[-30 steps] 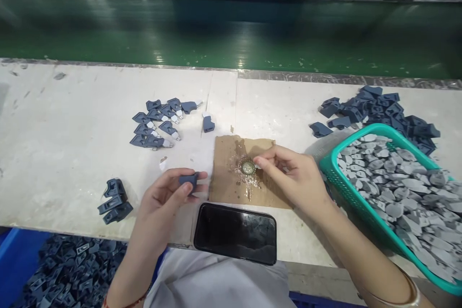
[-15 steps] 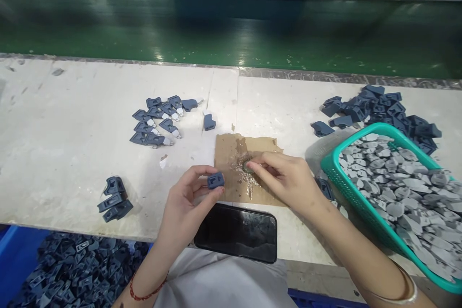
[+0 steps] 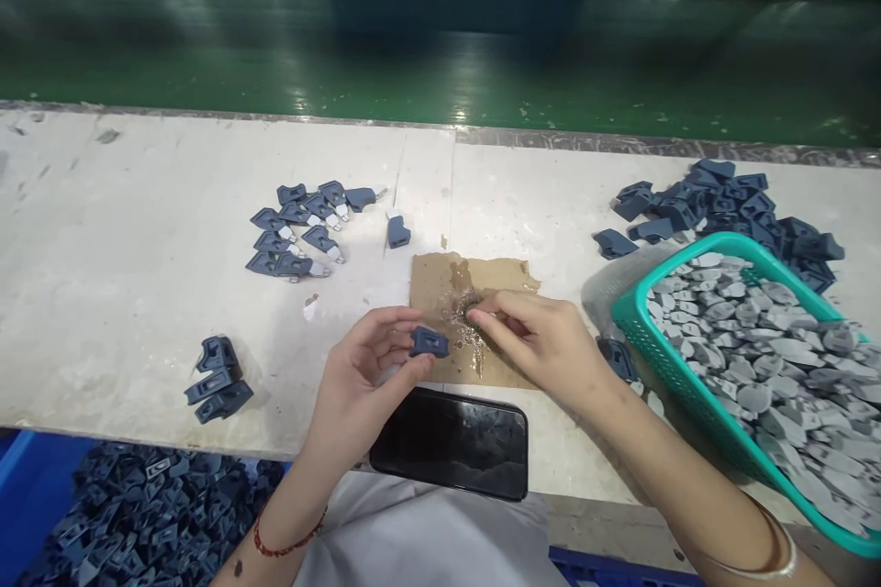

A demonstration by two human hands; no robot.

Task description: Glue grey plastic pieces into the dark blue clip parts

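Between the thumb and fingers of my left hand (image 3: 368, 385) is a dark blue plastic part (image 3: 429, 342) with a recessed face. My right hand (image 3: 540, 339) pinches a small piece whose kind is mostly hidden by the fingers. Its fingertips are at a wet, glistening patch (image 3: 474, 344) on a brown cardboard piece (image 3: 509, 275). Left of the cardboard, one blue part with a pale tip (image 3: 397, 230) stands by itself. Farther left lies a group of blue parts with light grey tips (image 3: 295, 229).
A black phone (image 3: 451, 445) lies at the table's near edge. To the right are a green basket (image 3: 623, 307) of light grey pieces and a pile of blue parts (image 3: 730, 202). Three blue parts (image 3: 218, 381) sit at left, above a blue bin (image 3: 34, 486). A green belt (image 3: 440, 64) runs behind.
My left hand has turned the blue part and brought it slightly right, closer to my right hand. The right fingertips have shifted a little, hiding more of the small piece.
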